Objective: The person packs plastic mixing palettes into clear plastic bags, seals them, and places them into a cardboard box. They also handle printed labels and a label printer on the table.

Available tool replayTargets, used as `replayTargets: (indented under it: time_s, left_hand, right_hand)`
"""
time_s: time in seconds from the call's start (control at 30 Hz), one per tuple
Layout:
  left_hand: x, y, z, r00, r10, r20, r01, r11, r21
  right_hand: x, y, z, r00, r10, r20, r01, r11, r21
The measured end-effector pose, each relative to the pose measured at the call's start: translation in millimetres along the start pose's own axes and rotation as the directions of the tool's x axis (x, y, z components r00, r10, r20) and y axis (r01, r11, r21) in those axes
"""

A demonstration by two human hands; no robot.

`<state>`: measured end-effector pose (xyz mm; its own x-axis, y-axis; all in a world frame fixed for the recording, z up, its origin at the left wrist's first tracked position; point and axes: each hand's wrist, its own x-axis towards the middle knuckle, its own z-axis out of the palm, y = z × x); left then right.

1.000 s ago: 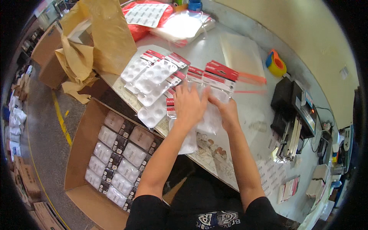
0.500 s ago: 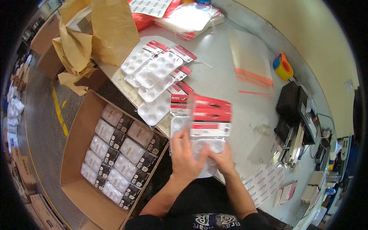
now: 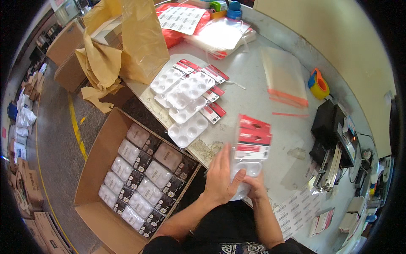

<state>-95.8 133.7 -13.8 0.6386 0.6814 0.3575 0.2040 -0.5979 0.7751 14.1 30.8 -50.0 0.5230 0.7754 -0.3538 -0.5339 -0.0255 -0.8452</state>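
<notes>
My left hand [image 3: 220, 174] and my right hand [image 3: 256, 187] both grip a stack of white plastic palette trays with red card headers [image 3: 249, 144], held near the table's front edge. The left palm covers the stack's left side, the right hand holds its lower end. Further up the grey table [image 3: 253, 84] lie several loose white palette trays [image 3: 186, 106] with red headers, fanned in an overlapping row. Below the table's left edge an open cardboard box [image 3: 91, 169] holds several packed trays [image 3: 141, 178] in rows.
Crumpled brown paper [image 3: 122, 46] and cardboard boxes [image 3: 67, 46] stand at the upper left. Clear bags with red strips [image 3: 283, 76], a roll of orange and blue tape [image 3: 318, 84], a black device [image 3: 334, 139] and label sheets [image 3: 296, 209] lie on the right.
Both hands gathered the trays from the middle of the table and drew the stack toward me, to the table's front edge. The view tilted a little.
</notes>
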Motion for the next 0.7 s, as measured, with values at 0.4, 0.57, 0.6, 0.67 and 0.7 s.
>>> replayTargets:
  time_s: [0.4, 0.57, 0.6, 0.67, 0.7]
  left_hand:
    - [276, -194, -78, 0.808, -0.589, -0.031, 0.354, 0.443, 0.824]
    - [273, -220, -93, 0.717, -0.697, 0.03, 0.434, 0.479, 0.763]
    - [269, -216, -93, 0.676, -0.727, 0.121, 0.424, 0.517, 0.743]
    - [266, -201, -95, 0.825, -0.564, 0.036, 0.371, 0.589, 0.718]
    - [266, -191, -97, 0.864, -0.498, -0.073, 0.388, 0.565, 0.728]
  right_hand:
    - [14, -9, -26, 0.957, -0.248, -0.153, 0.228, 0.964, -0.134]
    - [18, -3, -32, 0.951, -0.266, -0.159, 0.238, 0.955, -0.176]
    - [17, -2, -33, 0.948, -0.275, -0.158, 0.242, 0.95, -0.2]
    - [16, -1, -33, 0.951, -0.28, -0.133, 0.259, 0.953, -0.157]
    - [16, 0, -33, 0.952, -0.268, -0.148, 0.244, 0.956, -0.16]
